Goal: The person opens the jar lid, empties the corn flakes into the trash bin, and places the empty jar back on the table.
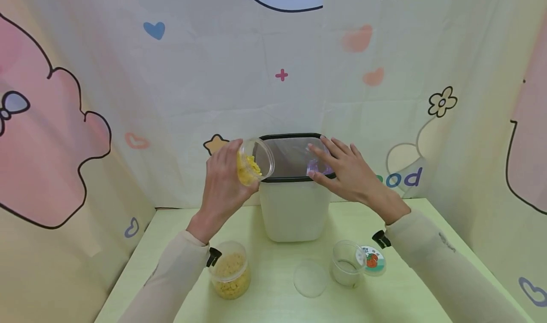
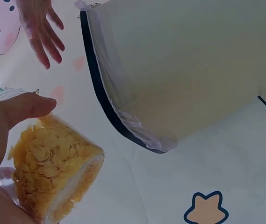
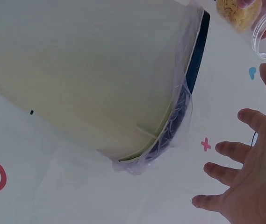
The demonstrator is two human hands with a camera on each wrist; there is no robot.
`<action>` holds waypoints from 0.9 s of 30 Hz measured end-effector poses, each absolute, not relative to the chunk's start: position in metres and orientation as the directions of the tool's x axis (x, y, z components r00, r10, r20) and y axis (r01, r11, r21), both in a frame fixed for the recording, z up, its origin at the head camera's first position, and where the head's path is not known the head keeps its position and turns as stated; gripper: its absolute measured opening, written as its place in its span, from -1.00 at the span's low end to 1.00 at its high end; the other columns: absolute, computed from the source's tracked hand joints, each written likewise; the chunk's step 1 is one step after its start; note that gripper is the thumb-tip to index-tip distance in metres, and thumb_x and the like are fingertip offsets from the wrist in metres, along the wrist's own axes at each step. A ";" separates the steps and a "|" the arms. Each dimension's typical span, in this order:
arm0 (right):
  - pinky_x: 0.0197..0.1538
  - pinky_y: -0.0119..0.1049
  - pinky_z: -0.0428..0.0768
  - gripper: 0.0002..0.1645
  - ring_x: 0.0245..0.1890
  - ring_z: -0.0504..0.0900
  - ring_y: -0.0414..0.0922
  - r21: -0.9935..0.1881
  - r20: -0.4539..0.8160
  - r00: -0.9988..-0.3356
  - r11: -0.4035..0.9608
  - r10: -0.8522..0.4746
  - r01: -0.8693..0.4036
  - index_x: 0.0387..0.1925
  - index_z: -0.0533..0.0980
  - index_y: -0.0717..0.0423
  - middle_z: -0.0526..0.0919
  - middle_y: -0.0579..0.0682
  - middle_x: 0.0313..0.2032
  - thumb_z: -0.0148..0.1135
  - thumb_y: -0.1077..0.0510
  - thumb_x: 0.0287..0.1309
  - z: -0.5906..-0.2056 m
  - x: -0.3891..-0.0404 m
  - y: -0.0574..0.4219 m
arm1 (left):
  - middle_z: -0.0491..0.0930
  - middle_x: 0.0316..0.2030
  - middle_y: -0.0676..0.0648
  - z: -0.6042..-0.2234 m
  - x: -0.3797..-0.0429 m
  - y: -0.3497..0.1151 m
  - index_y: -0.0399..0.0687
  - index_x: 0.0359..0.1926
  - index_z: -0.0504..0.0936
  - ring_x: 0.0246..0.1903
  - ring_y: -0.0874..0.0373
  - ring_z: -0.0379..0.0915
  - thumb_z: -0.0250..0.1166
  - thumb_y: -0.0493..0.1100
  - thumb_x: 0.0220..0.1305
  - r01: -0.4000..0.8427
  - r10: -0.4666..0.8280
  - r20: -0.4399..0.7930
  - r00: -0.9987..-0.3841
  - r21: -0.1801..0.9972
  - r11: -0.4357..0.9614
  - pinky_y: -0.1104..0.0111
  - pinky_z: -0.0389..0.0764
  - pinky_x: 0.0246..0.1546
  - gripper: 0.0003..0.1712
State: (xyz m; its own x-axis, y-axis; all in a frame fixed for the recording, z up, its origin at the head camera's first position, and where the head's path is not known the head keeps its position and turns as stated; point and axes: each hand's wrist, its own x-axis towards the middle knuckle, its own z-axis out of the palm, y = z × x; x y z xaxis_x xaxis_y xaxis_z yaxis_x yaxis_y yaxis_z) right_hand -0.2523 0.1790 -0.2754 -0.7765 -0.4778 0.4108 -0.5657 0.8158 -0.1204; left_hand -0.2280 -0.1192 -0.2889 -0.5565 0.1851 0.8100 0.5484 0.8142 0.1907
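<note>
On my feed: clear cup (image 1: pixel 244 175) tipped on side, mouth facing bin (image 1: pixel 295 213), just by left end of black rim (image 1: pixel 290 179). Walls see-through, round, lip ringed with ridges; inside, yellow flakes (image 2: pixel 44 158), thin, uneven. I see left hand (image 1: pixel 223 173) curled round cup, thumb opposite fingers. Right hand (image 1: pixel 348 171): fingers spread, near rim's right end, holding nothing. Lilac film (image 3: pixel 137 167) folded over rim. On table (image 1: pixel 273 308): flake jar (image 1: pixel 231 285), clear disc (image 1: pixel 309 279), clear tub (image 1: pixel 345 278), printed lid (image 1: pixel 373 260).
</note>
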 end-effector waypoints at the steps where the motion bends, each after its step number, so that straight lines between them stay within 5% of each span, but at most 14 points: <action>1: 0.45 0.38 -0.12 -0.17 0.55 -0.05 0.19 -0.120 0.409 -0.778 0.817 -0.477 -0.564 0.52 0.07 -0.27 -0.02 0.07 0.56 -0.03 -0.37 0.32 -0.275 -0.255 0.179 | 0.42 0.18 -0.17 -0.288 -0.230 -0.119 -0.13 0.32 0.25 0.13 -0.15 0.35 0.53 -0.15 -0.21 0.546 0.185 0.809 -0.558 0.190 0.816 -0.07 0.38 0.17 0.02; 14: 0.44 0.40 -0.07 -0.16 0.51 0.03 0.26 -0.141 0.364 -0.813 0.836 -0.454 -0.530 0.53 0.07 -0.18 0.02 0.14 0.54 -0.04 -0.35 0.33 -0.274 -0.283 0.180 | 0.41 0.21 -0.19 -0.281 -0.249 -0.120 -0.15 0.34 0.24 0.18 -0.17 0.31 0.59 -0.11 -0.21 0.530 0.177 0.794 -0.582 0.206 0.822 -0.07 0.28 0.30 0.06; 21: 0.45 0.28 0.09 -0.14 0.51 0.02 0.25 -0.303 0.289 -0.844 0.793 -0.452 -0.529 0.54 0.01 -0.17 -0.04 0.11 0.55 -0.04 -0.32 0.35 -0.273 -0.293 0.179 | 0.40 0.22 -0.19 -0.279 -0.257 -0.121 -0.13 0.34 0.23 0.20 -0.16 0.31 0.59 -0.10 -0.19 0.517 0.171 0.785 -0.595 0.211 0.829 -0.06 0.27 0.32 0.06; 27: 0.45 0.25 0.13 -0.14 0.49 0.07 0.26 -0.296 0.300 -0.849 0.804 -0.434 -0.515 0.53 0.04 -0.08 0.03 0.18 0.53 -0.01 -0.28 0.34 -0.267 -0.303 0.176 | 0.39 0.24 -0.18 -0.275 -0.265 -0.121 -0.11 0.36 0.22 0.24 -0.15 0.29 0.58 -0.08 -0.18 0.501 0.159 0.772 -0.615 0.227 0.835 -0.06 0.27 0.33 0.07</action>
